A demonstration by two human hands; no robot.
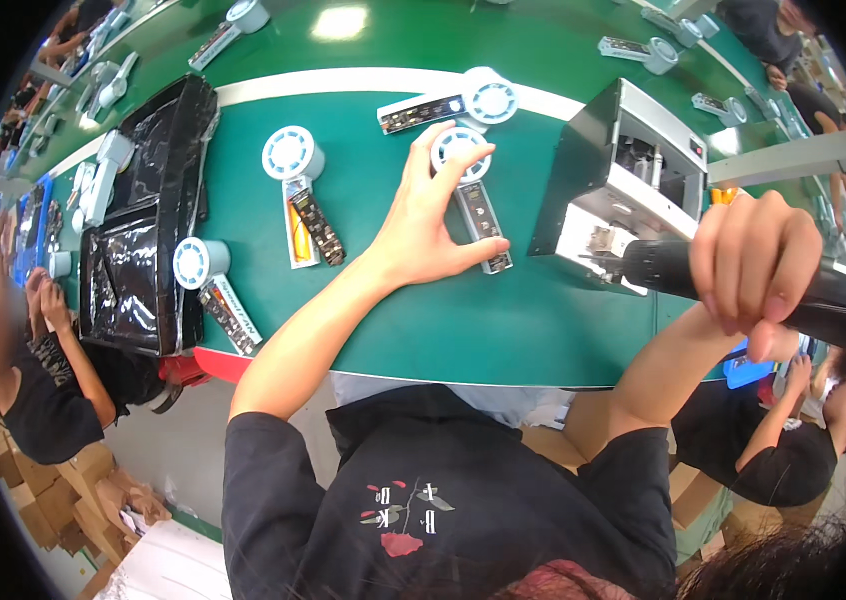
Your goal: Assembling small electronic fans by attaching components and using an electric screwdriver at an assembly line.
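Observation:
My left hand [423, 225] is closed on a light blue handheld fan [481, 212] lying on the green work mat. Its fingers rest across the round head, and the thumb presses near the handle's lower end. The fan's handle shows dark inner parts. My right hand [755, 262] is wrapped round a black electric screwdriver [663, 268], held nearly level. The tip points left, at the front of a metal screw feeder [623, 190]; whether it touches a screw I cannot tell. Just beyond my left hand lies another fan [491, 100] with a bare circuit board in its handle.
Two more opened fans, one [293, 155] with an orange-yellow part showing and one [201, 262] nearer me, lie left of my hand. Black plastic-lined trays [143, 275] stand at the left. Beyond a white strip [343, 82], a green surface carries further fans. People sit on both sides.

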